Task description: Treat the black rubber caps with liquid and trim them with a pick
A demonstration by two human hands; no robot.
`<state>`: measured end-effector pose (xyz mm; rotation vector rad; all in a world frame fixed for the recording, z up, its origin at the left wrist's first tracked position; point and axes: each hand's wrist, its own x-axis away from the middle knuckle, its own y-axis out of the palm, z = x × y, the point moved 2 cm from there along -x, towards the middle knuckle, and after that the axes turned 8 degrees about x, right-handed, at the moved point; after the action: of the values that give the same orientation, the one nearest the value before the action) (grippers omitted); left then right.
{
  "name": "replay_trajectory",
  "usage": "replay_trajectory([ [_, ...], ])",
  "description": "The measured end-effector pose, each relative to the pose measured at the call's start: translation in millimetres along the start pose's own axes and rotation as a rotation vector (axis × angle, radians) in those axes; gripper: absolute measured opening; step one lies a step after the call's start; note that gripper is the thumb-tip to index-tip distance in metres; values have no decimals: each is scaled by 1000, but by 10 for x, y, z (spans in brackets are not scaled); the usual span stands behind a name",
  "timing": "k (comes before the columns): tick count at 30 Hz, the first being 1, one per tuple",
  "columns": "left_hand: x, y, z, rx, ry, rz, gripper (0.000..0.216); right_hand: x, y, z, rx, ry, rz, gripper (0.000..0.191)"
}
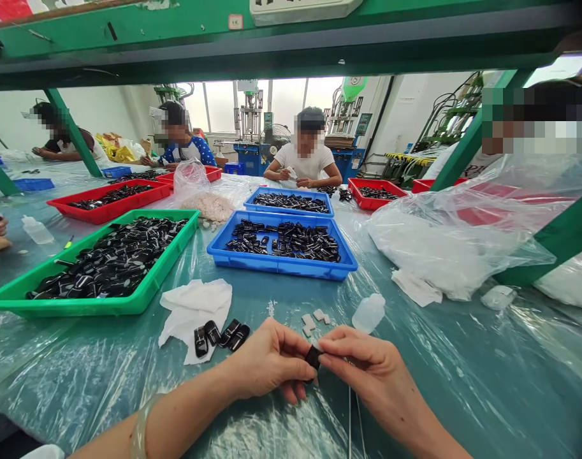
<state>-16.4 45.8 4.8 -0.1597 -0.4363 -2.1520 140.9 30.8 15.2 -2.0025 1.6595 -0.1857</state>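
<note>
Between thumb and fingers, my left hand (276, 360) grips a small black plastic part (313, 357). The fingertips of my right hand (367, 363) are pinched on the upper right end of the same part; a pale bit shows there, too small to make out. Two thin metal prongs (350, 421), like tweezers, stick out below my right hand; whether it holds them I cannot tell. Several black parts (221, 336) lie on and beside a white cloth (195, 306) left of my hands. Just beyond my fingers are several small white blocks (314, 319) and a translucent bottle (368, 313) on its side.
A green tray (99, 307) and a blue tray (281, 264) heaped with black parts stand ahead. Red trays (99, 213) are farther back. Plastic bags (453, 242) bulge at the right. A green beam (271, 57) crosses overhead. Several people sit around the table.
</note>
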Motion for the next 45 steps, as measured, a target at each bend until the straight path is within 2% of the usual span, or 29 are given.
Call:
replay_trajectory([
  [15, 31, 19, 24, -73, -2, -3, 13, -1, -1, -34, -8, 34, -94, 12],
  [25, 25, -3, 22, -61, 12, -2, 12, 16, 50, 22, -145, 58, -102, 11],
  [27, 19, -33, 61, -51, 45, 12, 15, 25, 75, 60, -188, 49, -72, 15],
  [29, 13, -86, 120, -38, 108, 70, 18, 38, 98, 108, -203, 41, -23, 30],
  [31, 9, -162, 183, -23, 183, 182, 19, 47, 119, 151, -127, 23, 7, 39],
  [35, 14, -315, 256, 46, 249, 394, 19, 27, 168, 165, 198, -97, -20, 27],
  [40, 32, -428, 294, 198, 274, 451, 21, -88, 259, 112, 500, -255, -31, 23],
  [45, 61, -505, 327, 266, 307, 476, 24, -306, 360, 55, 631, -301, -95, 24],
])
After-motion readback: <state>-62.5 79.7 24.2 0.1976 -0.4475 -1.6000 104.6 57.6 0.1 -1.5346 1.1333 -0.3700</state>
